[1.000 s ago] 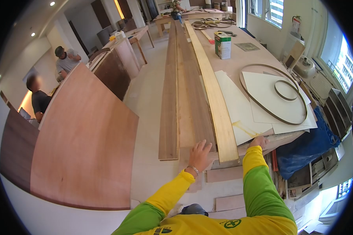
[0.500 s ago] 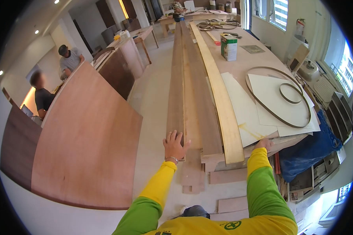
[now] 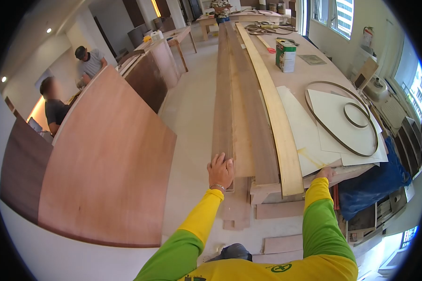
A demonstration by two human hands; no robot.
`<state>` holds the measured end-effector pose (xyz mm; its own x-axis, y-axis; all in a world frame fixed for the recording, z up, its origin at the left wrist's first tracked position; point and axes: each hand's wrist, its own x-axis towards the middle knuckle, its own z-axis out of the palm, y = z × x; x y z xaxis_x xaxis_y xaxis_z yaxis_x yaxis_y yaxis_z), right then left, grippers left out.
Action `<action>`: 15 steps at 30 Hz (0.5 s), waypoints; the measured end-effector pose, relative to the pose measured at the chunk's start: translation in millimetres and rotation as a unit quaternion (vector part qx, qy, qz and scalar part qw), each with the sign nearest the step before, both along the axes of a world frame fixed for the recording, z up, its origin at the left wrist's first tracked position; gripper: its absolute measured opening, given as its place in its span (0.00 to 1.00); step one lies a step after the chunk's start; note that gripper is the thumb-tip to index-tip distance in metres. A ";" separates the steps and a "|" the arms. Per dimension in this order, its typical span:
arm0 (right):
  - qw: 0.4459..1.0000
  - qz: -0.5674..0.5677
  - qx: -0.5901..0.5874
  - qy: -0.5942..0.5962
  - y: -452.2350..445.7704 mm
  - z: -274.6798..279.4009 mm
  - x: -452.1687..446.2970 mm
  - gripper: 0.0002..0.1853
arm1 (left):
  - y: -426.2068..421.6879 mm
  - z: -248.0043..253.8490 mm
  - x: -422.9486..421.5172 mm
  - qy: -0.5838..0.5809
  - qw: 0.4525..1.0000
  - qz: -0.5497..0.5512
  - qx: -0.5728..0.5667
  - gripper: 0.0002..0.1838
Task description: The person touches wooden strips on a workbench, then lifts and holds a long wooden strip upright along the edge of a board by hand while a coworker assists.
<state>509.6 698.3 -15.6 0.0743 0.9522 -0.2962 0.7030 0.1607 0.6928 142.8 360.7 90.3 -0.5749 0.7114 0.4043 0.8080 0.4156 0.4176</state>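
My left hand (image 3: 221, 171) lies with its fingers apart on the near end of a long brown board (image 3: 223, 103), the leftmost of the long pieces. Beside that board run a lighter wood strip, a second brown board (image 3: 254, 107) and a pale yellow plank (image 3: 277, 122), whose near end overhangs the table edge. At the table's near edge, right of the pale plank, is my right hand (image 3: 325, 173); its fingers curl at the edge and are partly hidden. White sheets (image 3: 344, 119) lie just beyond it, with a dark coiled strip (image 3: 309, 100) on top.
A green and white can (image 3: 285, 56) stands on the worktable (image 3: 302, 77). At the left stands a large reddish panel (image 3: 108, 164), with two people (image 3: 91, 61) behind it. Blue plastic (image 3: 373, 187) hangs at the right. Wood pieces (image 3: 279, 210) lie on the floor below.
My left hand has moved left from the second brown board to the leftmost board's near end. My right hand stays at the table edge. The whole view has shifted slightly.
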 end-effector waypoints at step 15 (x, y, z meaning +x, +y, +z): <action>0.999 0.014 -0.015 0.030 -28.0 38.5 -14.0 0.22 | 0.3 2.4 2.0 0.009 0.999 0.018 -0.042 0.20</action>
